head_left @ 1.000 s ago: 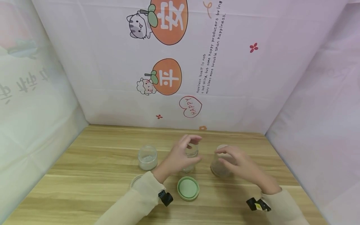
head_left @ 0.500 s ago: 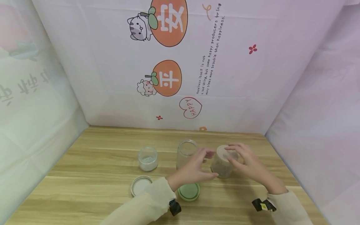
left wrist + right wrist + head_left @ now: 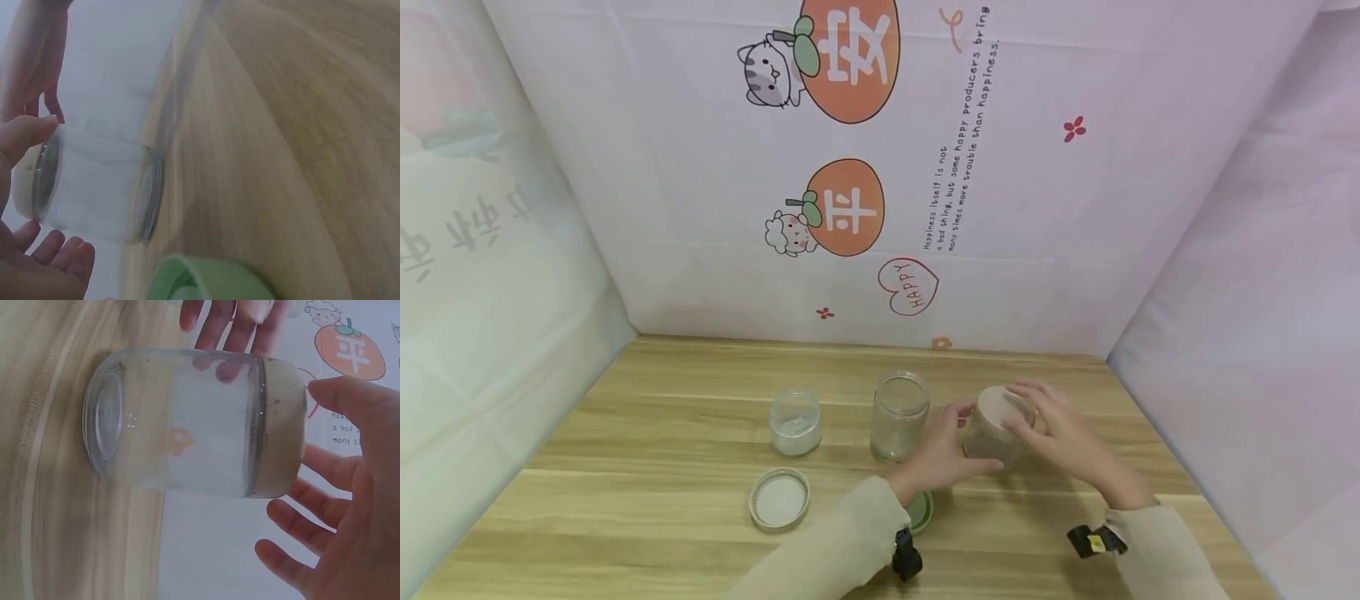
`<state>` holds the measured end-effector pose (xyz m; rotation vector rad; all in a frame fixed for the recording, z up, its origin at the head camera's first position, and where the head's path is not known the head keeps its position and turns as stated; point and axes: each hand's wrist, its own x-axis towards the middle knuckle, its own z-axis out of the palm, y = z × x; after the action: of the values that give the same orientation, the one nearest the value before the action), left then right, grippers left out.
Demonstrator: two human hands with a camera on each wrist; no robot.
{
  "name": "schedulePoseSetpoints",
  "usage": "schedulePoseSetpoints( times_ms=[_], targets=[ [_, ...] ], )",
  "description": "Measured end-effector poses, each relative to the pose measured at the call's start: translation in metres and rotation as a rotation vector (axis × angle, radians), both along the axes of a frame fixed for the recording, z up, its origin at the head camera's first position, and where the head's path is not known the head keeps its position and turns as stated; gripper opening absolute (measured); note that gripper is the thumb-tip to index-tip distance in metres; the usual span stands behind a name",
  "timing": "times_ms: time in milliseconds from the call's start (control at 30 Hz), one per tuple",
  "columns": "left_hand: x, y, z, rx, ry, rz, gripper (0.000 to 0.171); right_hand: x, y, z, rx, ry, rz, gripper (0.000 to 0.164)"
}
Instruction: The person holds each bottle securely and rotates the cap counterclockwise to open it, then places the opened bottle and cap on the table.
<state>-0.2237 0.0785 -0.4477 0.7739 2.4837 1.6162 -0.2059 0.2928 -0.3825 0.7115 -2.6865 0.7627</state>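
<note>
A glass jar (image 3: 181,450) with a beige lid (image 3: 281,434) stands upright on the table at the right. My left hand (image 3: 942,457) reaches to its left side, thumb and fingers spread around it. In the left wrist view, that thumb lies against the jar's upper part while the other fingers are spread below it. From the right, my right hand (image 3: 1063,437) curves loosely over the lid (image 3: 1000,407), thumb at its edge and the other fingers spread. Whether these fingertips press the lid is unclear. Beneath my left wrist, the green lid (image 3: 920,510) is partly covered.
An uncapped tall glass jar (image 3: 891,429) stands close to the left hand. Farther left is a short glass jar (image 3: 795,427), also uncapped. A white lid (image 3: 779,500) lies in front of it. Printed cloth (image 3: 1015,292) encloses the wooden table (image 3: 647,467) at back and sides.
My left hand has moved right, from the tall uncapped jar to the beige-lidded one, uncovering the white lid and covering part of the green one. The right hand has shifted slightly right.
</note>
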Motion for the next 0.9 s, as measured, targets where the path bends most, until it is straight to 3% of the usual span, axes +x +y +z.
schedulePoseSetpoints(
  times_ms=[233, 533, 900],
  targets=[
    [-0.005, 0.018, -0.003, 0.018, -0.066, 0.085, 0.100, -0.006, -0.005, -0.004, 0.009, -0.035, -0.090, 0.059],
    [-0.010, 0.030, -0.005, 0.049, -0.063, 0.138, 0.093, -0.010, -0.009, -0.007, 0.068, -0.075, -0.238, 0.077],
    [-0.017, 0.028, -0.009, 0.111, -0.079, 0.087, 0.085, -0.016, -0.013, -0.009, 0.064, -0.067, -0.252, 0.083]
  ],
)
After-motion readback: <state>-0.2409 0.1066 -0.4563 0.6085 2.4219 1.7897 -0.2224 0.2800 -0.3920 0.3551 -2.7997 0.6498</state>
